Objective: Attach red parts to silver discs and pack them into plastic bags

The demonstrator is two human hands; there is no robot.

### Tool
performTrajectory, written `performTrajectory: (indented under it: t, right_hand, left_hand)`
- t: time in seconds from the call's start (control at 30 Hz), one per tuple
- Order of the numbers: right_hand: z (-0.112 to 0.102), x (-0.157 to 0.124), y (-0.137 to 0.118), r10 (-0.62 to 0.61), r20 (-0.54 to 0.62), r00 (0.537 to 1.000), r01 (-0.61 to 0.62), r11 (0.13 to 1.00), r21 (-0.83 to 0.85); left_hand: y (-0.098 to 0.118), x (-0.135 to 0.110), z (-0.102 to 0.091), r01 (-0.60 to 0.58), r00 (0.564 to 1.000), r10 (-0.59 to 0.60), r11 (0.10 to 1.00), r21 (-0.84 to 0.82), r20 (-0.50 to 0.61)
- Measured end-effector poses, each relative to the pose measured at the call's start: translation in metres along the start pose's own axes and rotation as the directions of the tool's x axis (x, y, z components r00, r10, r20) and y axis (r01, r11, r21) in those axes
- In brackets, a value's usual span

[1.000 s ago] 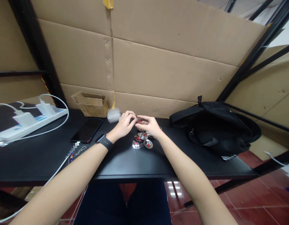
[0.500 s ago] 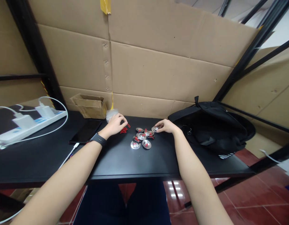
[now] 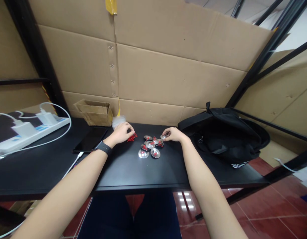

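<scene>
Several small silver discs with red cords (image 3: 150, 148) lie in a cluster on the black table (image 3: 133, 169). My left hand (image 3: 121, 132), with a black watch on its wrist, is curled over a small bunch of red cords (image 3: 132, 137) left of the cluster, fingertips pinching at them. My right hand (image 3: 172, 134) sits at the cluster's right edge, fingers pinched on one silver disc (image 3: 164, 136).
A black backpack (image 3: 225, 134) lies at the right. A dark phone (image 3: 90, 139), a small cardboard box (image 3: 95, 112) and a clear plastic bag (image 3: 116, 120) sit at the back left. A white power strip with chargers (image 3: 26, 131) lies far left. Cardboard sheets line the wall.
A second ago both hands met above the cluster, working one piece together. They have since parted: the left went to the red cords, the right to a disc at the right edge.
</scene>
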State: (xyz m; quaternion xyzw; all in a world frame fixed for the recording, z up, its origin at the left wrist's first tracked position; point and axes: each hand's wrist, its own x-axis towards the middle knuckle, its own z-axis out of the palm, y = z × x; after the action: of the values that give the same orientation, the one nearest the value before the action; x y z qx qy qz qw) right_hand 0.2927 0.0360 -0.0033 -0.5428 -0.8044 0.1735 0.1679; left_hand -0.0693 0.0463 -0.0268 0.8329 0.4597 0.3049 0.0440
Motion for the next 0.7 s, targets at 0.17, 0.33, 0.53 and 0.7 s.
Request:
performTrajectory:
  t: [0.17, 0.33, 0.53, 0.7]
  right_hand:
    - [0.002, 0.0, 0.004, -0.019, -0.047, 0.999, 0.019, 1.0, -0.005]
    - [-0.003, -0.002, 0.014, 0.027, 0.002, 1.0, -0.027, 0.999, 0.037]
    - [-0.008, -0.004, 0.001, 0.0, -0.021, 1.0, 0.0, 1.0, -0.006]
    - [0.013, 0.003, -0.043, -0.165, -0.134, 0.977, 0.169, 0.985, 0.017]
  left_hand:
    - [0.001, 0.0, -0.004, 0.025, 1.0, -0.025, 0.999, 0.029, 0.007]
    - [0.0, 0.0, -0.008, 0.024, 1.0, -0.025, 0.997, 0.071, 0.018]
    - [0.001, -0.004, -0.017, 0.089, 0.986, -0.115, 0.975, 0.205, 0.119]
    - [-0.001, -0.006, -0.023, 0.079, 0.971, -0.134, 0.961, 0.266, 0.198]
